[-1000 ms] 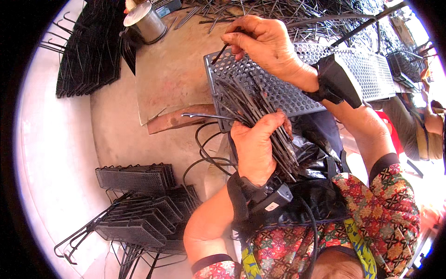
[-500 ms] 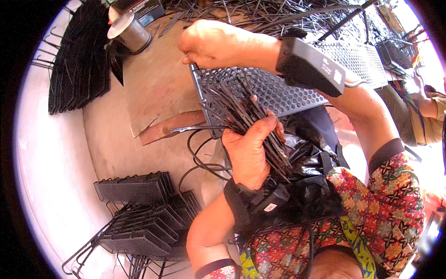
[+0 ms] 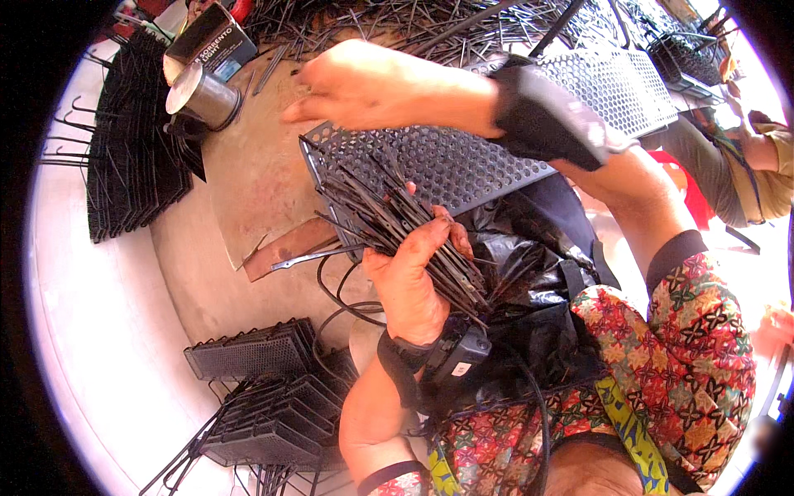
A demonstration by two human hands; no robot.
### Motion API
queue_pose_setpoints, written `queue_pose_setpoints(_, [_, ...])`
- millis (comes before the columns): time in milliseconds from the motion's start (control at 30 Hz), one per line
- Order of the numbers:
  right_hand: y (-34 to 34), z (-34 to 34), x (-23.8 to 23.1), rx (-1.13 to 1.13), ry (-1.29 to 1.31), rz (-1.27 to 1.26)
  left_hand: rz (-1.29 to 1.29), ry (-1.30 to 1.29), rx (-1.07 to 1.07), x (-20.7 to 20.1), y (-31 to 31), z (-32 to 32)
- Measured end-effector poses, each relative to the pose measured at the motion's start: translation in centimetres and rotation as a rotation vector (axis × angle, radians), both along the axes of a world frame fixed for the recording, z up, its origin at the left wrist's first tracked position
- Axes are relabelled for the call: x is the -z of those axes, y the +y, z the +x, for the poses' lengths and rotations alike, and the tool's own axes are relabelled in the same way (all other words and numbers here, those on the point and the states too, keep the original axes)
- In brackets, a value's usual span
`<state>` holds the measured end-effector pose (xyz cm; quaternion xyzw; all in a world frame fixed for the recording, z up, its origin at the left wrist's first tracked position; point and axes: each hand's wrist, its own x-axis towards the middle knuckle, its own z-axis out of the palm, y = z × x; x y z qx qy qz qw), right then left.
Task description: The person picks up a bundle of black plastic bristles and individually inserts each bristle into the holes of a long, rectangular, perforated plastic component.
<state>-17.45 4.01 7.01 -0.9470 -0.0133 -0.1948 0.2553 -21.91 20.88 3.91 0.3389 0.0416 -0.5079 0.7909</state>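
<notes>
Here's the bundle of strips [image 3: 376,202], and it's looking dark and rough: long, thin, nearly black pieces, paler flecks catching the light along them, the far ends fanning out unevenly, the near ends bunching tighter. It's slanting across the near left edge of the perforated panel [image 3: 463,169], its lower ends pointing toward the shiny black sheet [image 3: 529,264] on the person's lap; whether it's touching the panel, I can't tell.

The left hand [image 3: 409,285] is doing the holding, closing firmly around the middle, thumb pressing along the top and fingertips showing on the far side. A slim tool [image 3: 310,259] with a silvery end is jutting out leftward from that same fist, lying across the strips.

Over to the right hand [image 3: 372,83]: it's stretching above the panel's far left corner, a little blurred, the thumb standing apart from loosely straightened fingers. It's looking open, though the back of the hand is hiding the palm, so I can't tell whether anything is sitting inside. Beyond it, a loose heap of similar strips [image 3: 430,21] is spreading along the top.
</notes>
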Motion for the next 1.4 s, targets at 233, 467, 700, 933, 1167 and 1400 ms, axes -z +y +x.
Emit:
queue_pose_setpoints(233, [1.6,-4.9,0.2,0.025,0.517,1.009,0.099,-0.041,0.065,0.6,0.7,0.7])
queue_pose_setpoints(467, [1.6,-5.3,0.5,0.001,0.48,1.037,0.126,-0.139,0.09,0.1,0.7,0.8])
queue_pose_setpoints(700, [1.6,-6.2,-0.4,0.13,0.369,1.026,0.116,-0.137,0.117,0.2,0.7,0.9])
queue_pose_setpoints(933, [-0.1,-5.8,-1.5,0.226,-0.086,0.876,0.075,-0.091,0.139,0.7,1.0,1.3])
queue_pose_setpoints(1167, [0.3,-2.7,1.0,0.293,-0.395,0.852,0.022,-0.098,0.076,0.5,0.8,1.1])
queue_pose_setpoints(1400, [1.4,-1.9,2.1,0.35,-0.374,0.626,0.072,-0.054,0.024,-0.5,0.5,0.7])
